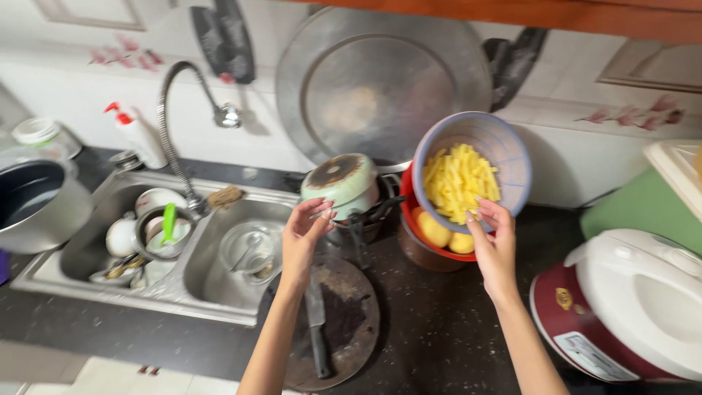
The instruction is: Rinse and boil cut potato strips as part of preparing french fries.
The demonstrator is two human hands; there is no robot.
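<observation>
In the middle of the frame the right hand (494,245) grips the lower rim of a pale blue strainer bowl (504,150), fingers curled over the edge, holding it tilted toward the camera so the heap of yellow potato sticks (459,183) inside shows. The strainer bowl is held just above a red bowl (409,208) that stands on the dark surface (439,322) and holds whole peeled potatoes (435,230). Left of it, the left hand (306,234) is raised with its fingers bent and touching the side of a pale green pot (344,181), which lies tipped on its side with its scorched bottom turned upward; whether the hand actually has hold of the pot cannot be told. Below the left hand a round, worn cutting board (351,322) rests on the surface with a knife (316,322) lying on it, blade toward the top of the frame. On the left of the frame a steel double sink (95,241) is filled with dishes, among them a glass bowl (248,252), under a curved tap (179,110). A large round metal tray (380,80) leans against the tiled wall at upper centre. A red and white rice cooker (629,307) fills the lower right, and a dark cooking pot (33,205) sits at the far left.
</observation>
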